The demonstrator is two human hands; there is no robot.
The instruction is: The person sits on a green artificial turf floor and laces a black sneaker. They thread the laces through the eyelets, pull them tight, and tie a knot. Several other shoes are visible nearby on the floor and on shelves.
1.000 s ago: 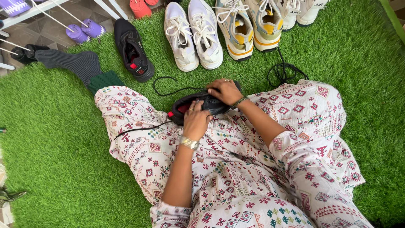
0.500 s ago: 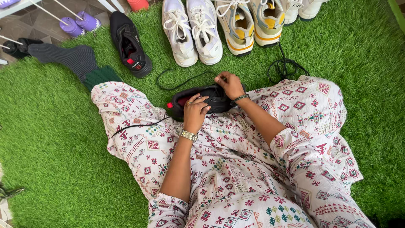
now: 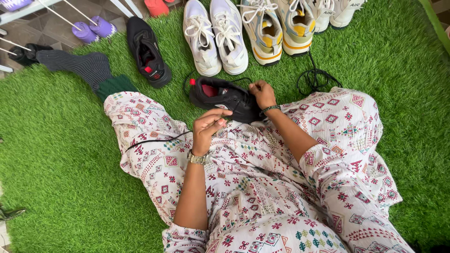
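Lap doubles as the workbench here: black sneaker [image 3: 224,97] rests on the knee, toe pointing left, so both hands can get at it. Right hand [image 3: 262,93] grips the heel end to keep it steady. Left hand [image 3: 208,127] is curled, pinching a thin black lace [image 3: 157,141] that trails left over the patterned trousers [image 3: 262,187]. Its mate, another black shoe [image 3: 147,51], lies farther off on the green turf [image 3: 56,164], next to the white sneakers [image 3: 215,35].
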